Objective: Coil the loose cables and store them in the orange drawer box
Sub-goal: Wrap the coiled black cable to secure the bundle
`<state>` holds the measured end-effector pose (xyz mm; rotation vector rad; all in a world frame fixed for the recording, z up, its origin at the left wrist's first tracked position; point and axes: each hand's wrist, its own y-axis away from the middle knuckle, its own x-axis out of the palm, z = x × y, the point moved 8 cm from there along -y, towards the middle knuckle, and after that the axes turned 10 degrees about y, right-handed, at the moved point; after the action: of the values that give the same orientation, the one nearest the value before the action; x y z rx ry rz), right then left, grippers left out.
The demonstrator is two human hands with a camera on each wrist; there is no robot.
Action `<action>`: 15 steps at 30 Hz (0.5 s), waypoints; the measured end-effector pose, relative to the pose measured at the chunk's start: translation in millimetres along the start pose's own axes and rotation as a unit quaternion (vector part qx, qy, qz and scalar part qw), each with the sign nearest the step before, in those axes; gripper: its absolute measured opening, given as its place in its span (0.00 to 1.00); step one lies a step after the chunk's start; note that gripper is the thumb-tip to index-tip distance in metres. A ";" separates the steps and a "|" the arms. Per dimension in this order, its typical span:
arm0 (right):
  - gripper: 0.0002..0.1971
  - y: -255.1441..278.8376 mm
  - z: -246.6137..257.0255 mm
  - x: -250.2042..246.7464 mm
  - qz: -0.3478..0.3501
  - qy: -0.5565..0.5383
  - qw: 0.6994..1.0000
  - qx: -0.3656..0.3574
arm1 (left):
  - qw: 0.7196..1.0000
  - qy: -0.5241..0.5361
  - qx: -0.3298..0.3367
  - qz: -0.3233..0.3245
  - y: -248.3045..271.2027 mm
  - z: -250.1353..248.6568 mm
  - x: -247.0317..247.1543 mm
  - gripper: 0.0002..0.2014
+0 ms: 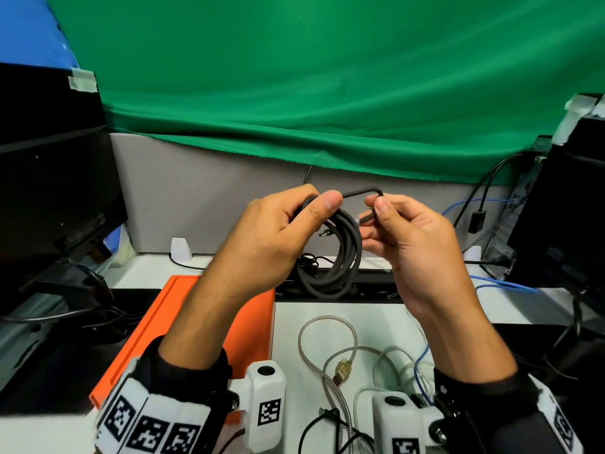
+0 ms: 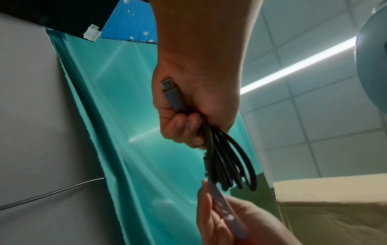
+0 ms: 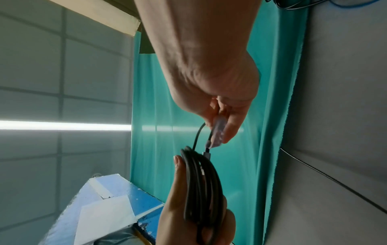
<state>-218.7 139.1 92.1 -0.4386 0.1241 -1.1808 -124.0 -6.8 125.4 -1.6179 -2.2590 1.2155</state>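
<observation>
A dark grey cable coil (image 1: 340, 257) hangs in the air above the desk, several loops deep. My left hand (image 1: 278, 231) grips the top of the coil (image 2: 226, 165), with one plug end (image 2: 170, 92) lying in the palm. My right hand (image 1: 409, 237) pinches the cable's other end (image 3: 217, 132) between thumb and fingers, just right of the coil (image 3: 201, 182). A short arch of cable (image 1: 363, 191) bridges the two hands. The orange drawer box (image 1: 170, 322) lies shut on the desk under my left forearm.
Loose cables lie on the white desk: a silver braided one (image 1: 330, 342) with a gold plug (image 1: 343, 368), a white one (image 1: 393, 358), a blue one (image 1: 422, 362), a black one (image 1: 314, 427). Monitors stand at left (image 1: 55, 191) and right (image 1: 563, 217). A green cloth (image 1: 294, 77) hangs behind.
</observation>
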 end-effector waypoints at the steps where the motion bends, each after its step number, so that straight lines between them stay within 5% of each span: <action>1: 0.07 0.1 -1.3 0.3 0.005 -0.007 1.000 0.008 | 1.000 0.001 -0.004 0.009 0.6 -0.7 0.6 0.24; 6: 0.09 10.4 -20.1 29.1 0.115 -0.079 0.984 0.110 | 0.998 0.055 -0.018 -0.013 -1.0 4.3 8.0 0.24; 13: 0.22 28.2 -26.3 58.7 0.202 -0.255 0.920 0.220 | 0.984 -0.052 0.011 -0.169 3.5 6.3 -6.7 0.21; 15: 0.27 28.7 -25.1 58.5 0.217 -0.240 0.925 0.199 | 0.980 -0.083 0.014 -0.180 4.2 5.4 -7.5 0.21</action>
<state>-179.4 87.7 65.7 -0.3054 -0.4218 -0.6116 -120.3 -15.5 121.6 -1.0646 -2.4777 1.3137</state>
